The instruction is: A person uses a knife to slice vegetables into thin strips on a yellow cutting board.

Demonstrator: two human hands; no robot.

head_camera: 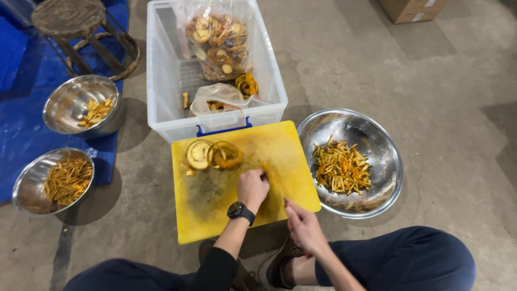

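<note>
A yellow cutting board (215, 215) lies on the concrete floor in front of my crossed legs. My left hand (252, 187), with a black watch on the wrist, rests on the board with its fingers curled on a thin orange peel strip (266, 167). Dried round citrus slices (212, 154) are stacked at the board's far edge, left of that hand. My right hand (302, 225) hovers at the board's near right corner, fingers loosely extended and nothing in them. A steel bowl (377, 148) of cut peel strips (341, 167) stands right of the board.
A clear plastic crate (161, 108) behind the board holds bags of dried slices (218, 43). Two steel bowls (67, 102) (27, 183) with peel pieces stand at the left on a blue tarp (21, 75). A round stool (70, 19) and a cardboard box (412, 9) stand further back.
</note>
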